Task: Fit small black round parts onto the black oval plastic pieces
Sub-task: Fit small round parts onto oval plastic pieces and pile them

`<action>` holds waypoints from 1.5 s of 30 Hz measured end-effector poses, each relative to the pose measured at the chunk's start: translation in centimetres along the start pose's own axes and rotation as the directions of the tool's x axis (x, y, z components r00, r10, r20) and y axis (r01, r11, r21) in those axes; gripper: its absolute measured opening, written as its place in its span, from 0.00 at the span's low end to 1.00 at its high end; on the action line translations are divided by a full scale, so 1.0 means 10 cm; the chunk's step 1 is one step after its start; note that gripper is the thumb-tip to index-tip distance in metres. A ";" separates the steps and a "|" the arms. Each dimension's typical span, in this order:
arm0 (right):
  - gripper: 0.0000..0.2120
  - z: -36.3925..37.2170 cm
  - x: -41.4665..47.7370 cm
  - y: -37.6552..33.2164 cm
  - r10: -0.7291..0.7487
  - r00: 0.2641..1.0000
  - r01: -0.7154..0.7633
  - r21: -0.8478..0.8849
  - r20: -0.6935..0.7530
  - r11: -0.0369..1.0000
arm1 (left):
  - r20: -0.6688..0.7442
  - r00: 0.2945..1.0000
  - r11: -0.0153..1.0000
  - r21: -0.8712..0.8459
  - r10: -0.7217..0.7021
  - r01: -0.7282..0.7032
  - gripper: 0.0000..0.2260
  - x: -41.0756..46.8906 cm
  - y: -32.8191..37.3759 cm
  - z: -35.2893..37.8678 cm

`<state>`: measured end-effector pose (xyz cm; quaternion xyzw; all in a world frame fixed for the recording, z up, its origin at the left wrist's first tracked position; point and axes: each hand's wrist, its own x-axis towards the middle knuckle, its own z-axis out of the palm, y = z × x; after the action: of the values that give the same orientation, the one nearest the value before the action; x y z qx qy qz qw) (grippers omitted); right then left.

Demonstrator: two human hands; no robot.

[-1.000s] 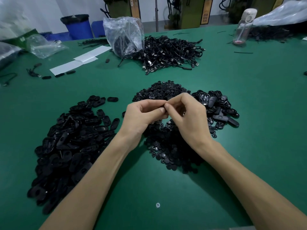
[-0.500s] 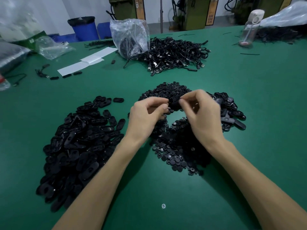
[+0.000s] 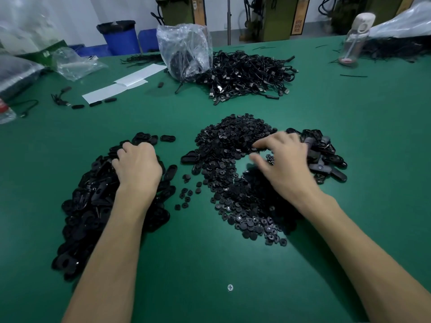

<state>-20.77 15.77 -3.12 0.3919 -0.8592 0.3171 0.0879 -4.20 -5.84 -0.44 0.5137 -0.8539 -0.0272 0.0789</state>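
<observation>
Left hand [image 3: 137, 166]: fingers curled down into pile of oval pieces [image 3: 93, 197], left side of green worktop [image 3: 210, 264]; grip hidden, cannot tell whether piece held. Right hand [image 3: 286, 164]: grip released, fingers spread, blurred, over heap of round parts [image 3: 233, 183] at centre. Cable heap [image 3: 251, 75] and plastic bag [image 3: 186, 50] beyond.

Bare surface [image 3: 210, 264] runs along the near edge and widely toward the right edge. The oval-piece pile [image 3: 93, 206] and round-part pile [image 3: 233, 183] block the middle, a narrow gap between; the cable heap [image 3: 247, 73] and plastic bag [image 3: 184, 50] crowd the far edge.
</observation>
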 end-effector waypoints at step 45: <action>0.09 0.01 -0.07 -0.16 0.123 0.968 -0.250 0.857 0.218 0.451 | -0.067 0.930 0.136 -0.983 0.362 -0.124 0.18 -0.46 0.79 0.35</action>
<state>-19.17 15.38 -2.69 0.3034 -0.6160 0.6947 -0.2143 -9.55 1.77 -3.34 0.1928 -0.7119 -0.5995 0.3109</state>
